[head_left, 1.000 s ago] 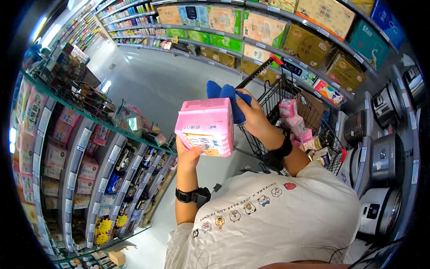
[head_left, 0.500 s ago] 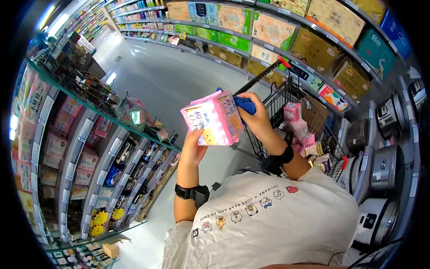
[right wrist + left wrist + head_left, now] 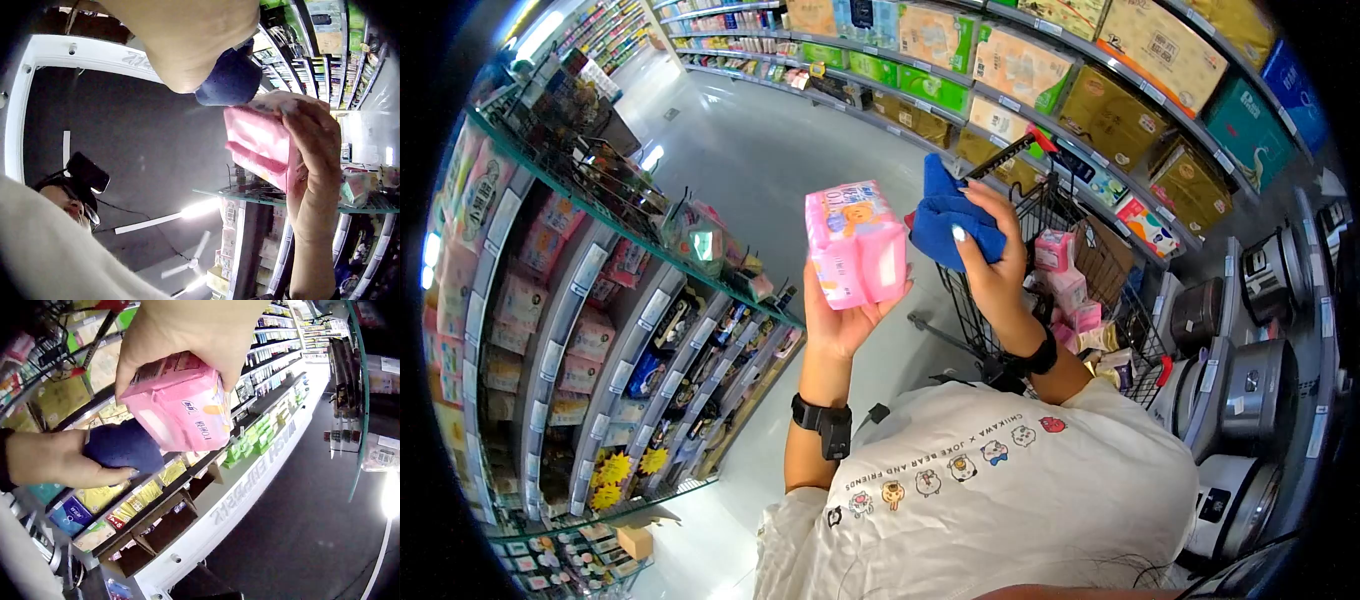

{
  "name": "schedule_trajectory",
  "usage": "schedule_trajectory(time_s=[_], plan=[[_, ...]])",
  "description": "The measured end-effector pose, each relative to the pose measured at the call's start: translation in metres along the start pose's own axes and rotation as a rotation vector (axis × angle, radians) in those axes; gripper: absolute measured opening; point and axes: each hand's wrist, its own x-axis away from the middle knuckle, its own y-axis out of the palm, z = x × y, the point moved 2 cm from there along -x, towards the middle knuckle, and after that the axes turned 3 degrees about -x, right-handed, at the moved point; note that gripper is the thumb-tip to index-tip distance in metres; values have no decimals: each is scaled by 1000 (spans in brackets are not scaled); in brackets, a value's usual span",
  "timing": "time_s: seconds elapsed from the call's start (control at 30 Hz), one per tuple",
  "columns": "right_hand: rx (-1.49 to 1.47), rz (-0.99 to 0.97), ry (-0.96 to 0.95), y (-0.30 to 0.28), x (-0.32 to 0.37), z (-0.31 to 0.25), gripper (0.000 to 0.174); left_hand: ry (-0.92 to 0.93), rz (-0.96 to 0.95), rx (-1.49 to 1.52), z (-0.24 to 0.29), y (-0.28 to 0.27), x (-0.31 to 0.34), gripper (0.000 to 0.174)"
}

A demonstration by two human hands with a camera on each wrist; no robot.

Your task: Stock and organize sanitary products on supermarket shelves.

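My left hand (image 3: 834, 328) grips a pink pack of sanitary pads (image 3: 856, 250) from below, its thumb and fingers on the pack's sides. In the left wrist view the pack (image 3: 181, 412) shows printed lettering on its pink wrapper. A folded blue cloth (image 3: 953, 225) is held in my right hand (image 3: 1002, 275), just right of the pack and a small gap away. The right wrist view has this cloth (image 3: 231, 78) partly hidden behind the hand, with the pink pack (image 3: 259, 144) beyond it.
A wire shopping cart (image 3: 1145, 340) with several pink packs (image 3: 1062, 275) stands to the right. Stocked shelves (image 3: 590, 390) line the left, and tissue packs (image 3: 1020, 65) fill the shelving ahead. Rice cookers (image 3: 1240, 490) sit at the far right. Grey floor (image 3: 740, 150) lies beyond my hands.
The pack has been turned in my left hand, so a different side faces up. My right hand has moved away from the pack to the right, with the blue cloth now more in sight.
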Motion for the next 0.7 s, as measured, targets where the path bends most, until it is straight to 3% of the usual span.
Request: schedule_trajectory(time_s=[0.2, 0.33, 0.47, 0.6, 0.7], plan=[[180, -75, -256, 3, -2, -20, 40, 77, 44, 27, -9, 4, -4, 65], [165, -248, -147, 5, 2, -18, 40, 109, 65, 164, -7, 2, -5, 61], [109, -82, -84, 7, 2, -5, 42, 75, 77, 162, -6, -4, -5, 58], [188, -239, 23, 4, -1, 10, 30, 77, 171, 150, -9, -5, -6, 57], [226, -274, 24, 3, 6, 26, 22, -9, 43, 256, -9, -6, -6, 55]])
